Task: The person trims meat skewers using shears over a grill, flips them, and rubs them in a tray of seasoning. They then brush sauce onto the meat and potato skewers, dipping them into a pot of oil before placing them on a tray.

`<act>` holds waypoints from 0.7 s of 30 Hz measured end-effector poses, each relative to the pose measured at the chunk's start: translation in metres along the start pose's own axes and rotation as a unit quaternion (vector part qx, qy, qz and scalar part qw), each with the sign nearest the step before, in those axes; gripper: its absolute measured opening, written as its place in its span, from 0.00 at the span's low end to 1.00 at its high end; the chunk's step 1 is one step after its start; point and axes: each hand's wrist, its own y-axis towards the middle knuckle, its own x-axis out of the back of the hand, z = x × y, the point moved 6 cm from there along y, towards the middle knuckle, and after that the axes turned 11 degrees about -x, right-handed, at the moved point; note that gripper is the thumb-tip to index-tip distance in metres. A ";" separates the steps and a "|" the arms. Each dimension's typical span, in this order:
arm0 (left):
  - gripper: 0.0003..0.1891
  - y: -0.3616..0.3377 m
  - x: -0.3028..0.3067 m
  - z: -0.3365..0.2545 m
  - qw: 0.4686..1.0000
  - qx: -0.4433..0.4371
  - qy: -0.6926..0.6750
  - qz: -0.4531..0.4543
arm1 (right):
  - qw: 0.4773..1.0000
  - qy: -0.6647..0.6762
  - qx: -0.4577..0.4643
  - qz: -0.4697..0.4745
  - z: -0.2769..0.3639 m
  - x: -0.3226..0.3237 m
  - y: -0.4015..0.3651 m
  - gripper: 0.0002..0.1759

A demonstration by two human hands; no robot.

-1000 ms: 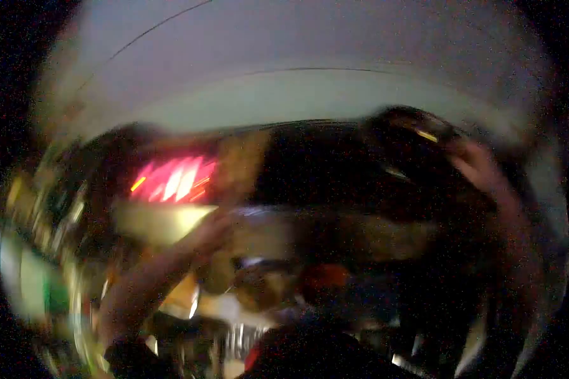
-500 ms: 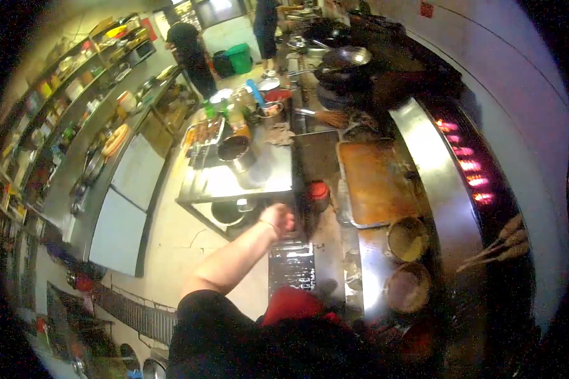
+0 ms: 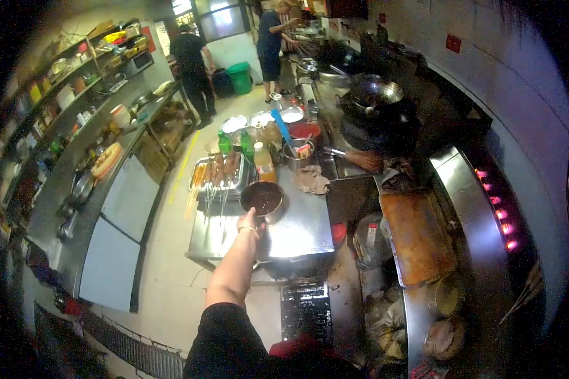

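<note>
My left hand, with a band at the wrist, reaches out over the steel table. It grips the near rim of a round metal pot that holds a dark brown liquid. The thumb lies over the rim and the fingers are mostly hidden. Just left of the pot is a metal tray of meat skewers and thin sticks. Behind the pot stands a bottle of orange-brown liquid. A crumpled cloth lies to the right of the pot. My right hand is out of view.
Several white plates and a blue-handled tool stand farther back. On the right are a browned tray, a wok and a glowing grill. Two people stand at the far end, near a green bin.
My left hand has moved forward from in front of the table and taken hold of the pot's rim. The view has tilted up, and the far person on the right shows more fully.
</note>
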 end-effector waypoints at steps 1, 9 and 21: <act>0.18 0.017 0.000 0.009 1.000 0.007 -0.007 -0.010 | 1.000 0.000 -0.006 -0.010 0.002 -0.001 0.000 0.17; 0.14 0.039 -0.031 0.008 0.984 -0.033 0.047 0.169 | 0.886 -0.142 -0.062 -0.437 -0.121 0.260 -0.120 0.18; 0.14 -0.346 -0.325 -0.015 0.817 -0.042 0.105 0.565 | 0.786 -0.323 -0.317 -0.420 -0.198 0.537 -0.285 0.17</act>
